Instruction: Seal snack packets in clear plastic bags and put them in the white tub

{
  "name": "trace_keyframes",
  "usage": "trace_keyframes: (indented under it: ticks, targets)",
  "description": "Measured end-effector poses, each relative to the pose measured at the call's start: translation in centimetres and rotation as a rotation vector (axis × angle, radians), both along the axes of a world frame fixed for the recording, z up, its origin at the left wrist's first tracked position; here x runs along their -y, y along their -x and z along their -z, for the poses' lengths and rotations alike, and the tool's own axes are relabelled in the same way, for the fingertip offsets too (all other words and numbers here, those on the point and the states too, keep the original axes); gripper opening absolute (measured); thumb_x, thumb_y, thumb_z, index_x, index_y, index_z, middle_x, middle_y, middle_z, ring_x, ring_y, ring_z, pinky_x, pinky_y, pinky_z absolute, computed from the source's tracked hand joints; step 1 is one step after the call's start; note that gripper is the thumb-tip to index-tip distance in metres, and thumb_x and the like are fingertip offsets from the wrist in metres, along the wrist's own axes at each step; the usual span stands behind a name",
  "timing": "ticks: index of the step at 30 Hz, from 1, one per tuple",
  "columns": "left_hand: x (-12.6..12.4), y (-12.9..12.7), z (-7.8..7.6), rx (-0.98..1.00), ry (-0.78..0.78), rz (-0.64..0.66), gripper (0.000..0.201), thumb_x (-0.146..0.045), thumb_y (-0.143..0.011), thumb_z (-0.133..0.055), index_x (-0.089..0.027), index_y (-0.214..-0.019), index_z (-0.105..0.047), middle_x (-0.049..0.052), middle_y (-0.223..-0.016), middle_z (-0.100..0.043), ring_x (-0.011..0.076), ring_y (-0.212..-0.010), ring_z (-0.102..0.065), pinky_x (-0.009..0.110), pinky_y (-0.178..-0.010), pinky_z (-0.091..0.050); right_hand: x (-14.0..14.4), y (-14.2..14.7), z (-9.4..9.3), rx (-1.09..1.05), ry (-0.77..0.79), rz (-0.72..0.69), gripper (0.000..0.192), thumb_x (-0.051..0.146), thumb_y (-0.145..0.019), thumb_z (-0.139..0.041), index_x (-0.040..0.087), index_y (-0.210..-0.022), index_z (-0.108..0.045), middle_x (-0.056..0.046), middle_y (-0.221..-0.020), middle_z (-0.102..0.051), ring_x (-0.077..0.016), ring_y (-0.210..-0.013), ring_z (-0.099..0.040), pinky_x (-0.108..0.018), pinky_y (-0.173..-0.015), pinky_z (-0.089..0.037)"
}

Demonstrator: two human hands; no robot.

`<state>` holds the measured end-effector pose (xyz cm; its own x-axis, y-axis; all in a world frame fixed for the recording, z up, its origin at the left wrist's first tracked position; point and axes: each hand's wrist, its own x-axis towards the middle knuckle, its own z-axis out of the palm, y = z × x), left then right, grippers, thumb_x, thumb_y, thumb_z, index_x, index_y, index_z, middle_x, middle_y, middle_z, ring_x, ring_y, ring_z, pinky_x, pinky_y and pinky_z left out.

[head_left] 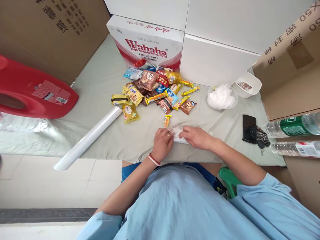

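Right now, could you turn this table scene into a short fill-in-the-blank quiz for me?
1. Both hands, the left hand and the right hand, touch a small ____ packet.
2. The box behind the snack pile reads ____.
3. The phone lying right of the hands is ____ in colour.
4. The left wrist wears a beaded ____.

Missing words: white; Wahaha; black; bracelet

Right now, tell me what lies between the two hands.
Head view: a small clear plastic bag spans between the left hand and right hand, both gripping it.
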<state>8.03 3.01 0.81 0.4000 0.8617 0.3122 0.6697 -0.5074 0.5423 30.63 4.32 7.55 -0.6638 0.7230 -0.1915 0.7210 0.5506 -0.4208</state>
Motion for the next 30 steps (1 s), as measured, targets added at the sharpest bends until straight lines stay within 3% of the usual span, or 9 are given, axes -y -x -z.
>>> trace_keyframes:
  ticks: [4,6,10,14,17,20,23,27,30]
  targets:
    - [-0.3,2.0,0.4,0.163,0.014,-0.314,0.03,-0.024,-0.087,-0.066,-0.016,-0.116,-0.064,0.015,-0.12,-0.063,0.0294,-0.114,-0.057,0.047,-0.101,-0.049,2.9,1.4,1.2,0.118,0.134,0.118,0.031,0.035,-0.109,-0.045,0.023,-0.127,-0.067,-0.007,-0.105,-0.069,-0.0203,-0.084,-0.062,-0.027,-0.065,-0.038]
    - [-0.7,2.6,0.3,0.155,0.095,-0.342,0.039,-0.029,-0.082,-0.069,-0.016,-0.119,-0.063,0.016,-0.122,-0.062,0.031,-0.116,-0.057,0.048,-0.103,-0.048,3.3,1.9,1.3,0.118,0.135,0.176,0.036,0.039,-0.11,-0.042,0.025,-0.133,-0.064,-0.009,-0.117,-0.07,-0.0215,-0.091,-0.066,-0.028,-0.07,-0.042]
    - [-1.6,3.1,-0.5,0.204,0.336,-0.333,0.016,-0.032,-0.086,-0.057,-0.022,-0.095,-0.066,0.008,-0.102,-0.069,0.0254,-0.101,-0.065,0.041,-0.097,-0.051,3.6,2.4,0.8,0.124,0.033,0.019,0.039,0.022,-0.107,-0.043,0.032,-0.138,-0.066,-0.004,-0.164,-0.043,-0.0251,-0.121,-0.063,-0.033,-0.087,-0.048]
    - [-1.5,2.8,-2.3,0.171,0.523,-0.497,0.034,-0.048,-0.096,-0.047,-0.021,-0.111,-0.063,0.005,-0.093,-0.073,0.0237,-0.089,-0.07,0.035,-0.081,-0.052,3.5,3.1,0.5,0.192,-0.013,-0.046,0.04,0.017,-0.104,-0.044,0.026,-0.131,-0.071,-0.001,-0.166,-0.041,-0.0251,-0.114,-0.066,-0.035,-0.086,-0.051]
    - [-0.9,2.2,-3.5,-0.045,0.601,-0.488,0.059,-0.061,-0.093,-0.054,-0.018,-0.133,-0.055,0.007,-0.092,-0.076,0.0302,-0.092,-0.072,0.036,-0.075,-0.05,3.6,3.7,0.4,0.222,-0.053,-0.05,0.038,0.017,-0.104,-0.044,0.022,-0.129,-0.071,-0.004,-0.166,-0.042,-0.0252,-0.111,-0.066,-0.035,-0.085,-0.052]
    - [-0.2,2.0,-3.7,-0.189,0.624,-0.451,0.049,-0.049,-0.085,-0.068,-0.018,-0.122,-0.064,0.008,-0.09,-0.077,0.0313,-0.09,-0.073,0.035,-0.071,-0.047,4.2,3.9,0.5,0.216,-0.078,-0.058,0.036,0.015,-0.102,-0.047,0.019,-0.13,-0.07,-0.007,-0.166,-0.041,-0.0274,-0.115,-0.062,-0.04,-0.088,-0.052]
    - [0.6,2.6,-3.5,-0.106,0.654,-0.438,0.024,-0.036,-0.084,-0.066,-0.021,-0.102,-0.07,0.003,-0.076,-0.076,0.0266,-0.079,-0.072,0.033,-0.07,-0.046,5.2,3.3,0.9,0.146,-0.081,-0.059,0.045,0.01,-0.097,-0.053,0.021,-0.139,-0.065,-0.008,-0.167,-0.039,-0.0296,-0.123,-0.057,-0.045,-0.095,-0.05]
    - [2.0,3.7,-3.6,0.068,0.672,-0.446,0.019,-0.04,-0.085,-0.066,-0.023,-0.089,-0.072,-0.001,-0.063,-0.07,0.022,-0.066,-0.068,0.032,-0.067,-0.047,6.3,2.4,1.4,0.071,-0.077,-0.049,0.047,0.01,-0.094,-0.056,0.022,-0.138,-0.066,-0.008,-0.165,-0.043,-0.0299,-0.124,-0.055,-0.047,-0.099,-0.047]
    - [2.9,3.2,-3.9,0.181,0.553,-0.366,0.02,-0.039,-0.09,-0.062,-0.023,-0.086,-0.073,0.0,-0.071,-0.07,0.0189,-0.068,-0.066,0.031,-0.068,-0.051,6.5,2.1,1.4,0.05,-0.067,-0.031,0.044,0.009,-0.094,-0.057,0.022,-0.134,-0.069,-0.009,-0.163,-0.046,-0.0291,-0.122,-0.055,-0.046,-0.097,-0.047]
